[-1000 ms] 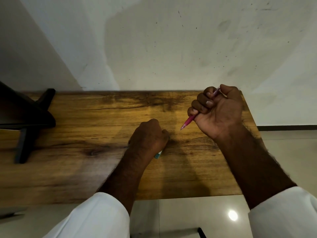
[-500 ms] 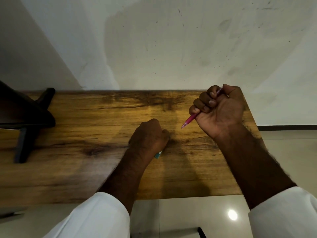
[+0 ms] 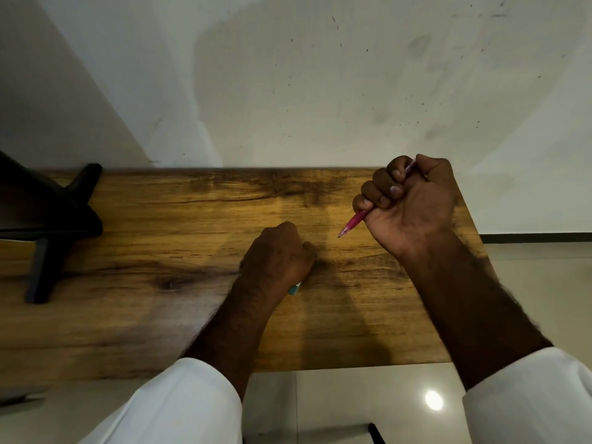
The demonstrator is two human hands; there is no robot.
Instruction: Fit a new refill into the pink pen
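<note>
black stand (image 3: 48,219): sits at the far left of the desk (image 3: 160,315), well apart from both hands; no part in the task and unlikely to be knocked from here.

left hand (image 3: 277,257): clenched into a fist, knuckles up, resting on the desk near its middle. A small teal-and-white end (image 3: 294,288) pokes out at the heel of the palm, so it is grasping something, but what it is cannot be told; it may be the refill or a pen part.

risk at the left hand: whatever it holds is almost wholly hidden, so a thin refill squeezed in a closed fist could bend or smear ink, and shifting to a fingertip hold could let it slip onto the desk.

pink pen (image 3: 352,223): in the right hand, tip slanting down and to the left, clear of the desk surface; the upper end shows between the thumb and the curled fingers (image 3: 392,187).

right hand (image 3: 413,203): raised above the desk's right side, wrapped tight around the barrel.

risk at the right hand: a whole-fist hold covers the barrel joint, so it seems poor for unscrewing; the pen sits near the desk's right edge, and a dropped spring or tip would likely roll to the floor (image 3: 352,405).

stage: I judge the pen not yet opened.
</note>
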